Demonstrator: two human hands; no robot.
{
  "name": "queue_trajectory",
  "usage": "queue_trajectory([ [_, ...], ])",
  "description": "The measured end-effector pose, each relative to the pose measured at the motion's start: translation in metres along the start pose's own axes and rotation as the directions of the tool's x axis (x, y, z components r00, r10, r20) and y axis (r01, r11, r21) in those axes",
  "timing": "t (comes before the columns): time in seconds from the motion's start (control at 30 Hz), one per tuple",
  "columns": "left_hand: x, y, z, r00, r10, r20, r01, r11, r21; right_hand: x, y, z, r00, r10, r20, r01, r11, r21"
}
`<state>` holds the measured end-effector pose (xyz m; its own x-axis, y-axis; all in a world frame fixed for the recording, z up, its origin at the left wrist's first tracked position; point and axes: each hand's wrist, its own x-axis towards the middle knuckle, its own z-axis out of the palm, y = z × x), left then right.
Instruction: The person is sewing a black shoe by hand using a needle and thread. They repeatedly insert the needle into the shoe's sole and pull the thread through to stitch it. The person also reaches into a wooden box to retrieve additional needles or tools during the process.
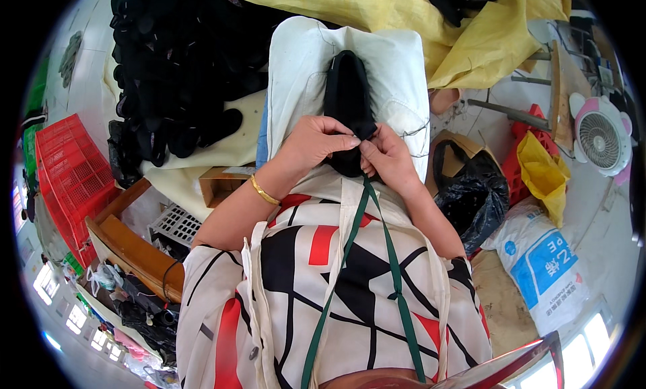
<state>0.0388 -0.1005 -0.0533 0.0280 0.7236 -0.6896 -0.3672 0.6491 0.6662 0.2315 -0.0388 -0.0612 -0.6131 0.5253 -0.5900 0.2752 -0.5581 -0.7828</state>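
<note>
A black cloth shoe (347, 86) lies lengthwise on a white cloth (296, 59) spread over my lap. At its near end, my left hand (326, 141) pinches the dark fabric between thumb and fingers. Right beside it, my right hand (389, 157) is closed on the same spot, fingers curled and thumb pressed in. The fingertips of both hands almost meet; anything small between them is too tiny to make out. A green cord (390, 254) runs down my patterned top to just below the hands, where its end is hidden.
Many black shoes (178, 66) are heaped at the far left. Yellow sheeting (471, 53) lies at the far right. On the left are a red crate (74, 180) and a wooden drawer (141, 254). A black plastic bag (471, 194), a white sack (538, 268) and a fan (601, 137) are on the right.
</note>
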Motion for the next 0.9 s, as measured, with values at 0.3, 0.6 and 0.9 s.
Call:
queue_trajectory([
  [0.3, -0.002, -0.001, 0.002, 0.995, 0.071, 0.069, -0.075, 0.995, 0.059, 0.005, -0.019, 0.005, 0.998, 0.031, 0.058, -0.029, 0.999, -0.039],
  [0.6, -0.002, -0.008, -0.008, 0.97, 0.15, 0.189, -0.197, 0.945, 0.26, 0.036, -0.013, -0.026, 0.827, -0.467, 0.313, 0.536, 0.489, -0.688],
  [0.9, -0.021, 0.023, -0.017, 0.99, 0.109, 0.093, -0.135, 0.927, 0.351, 0.033, 0.003, 0.008, 0.995, 0.007, 0.097, -0.013, 0.998, 0.069],
])
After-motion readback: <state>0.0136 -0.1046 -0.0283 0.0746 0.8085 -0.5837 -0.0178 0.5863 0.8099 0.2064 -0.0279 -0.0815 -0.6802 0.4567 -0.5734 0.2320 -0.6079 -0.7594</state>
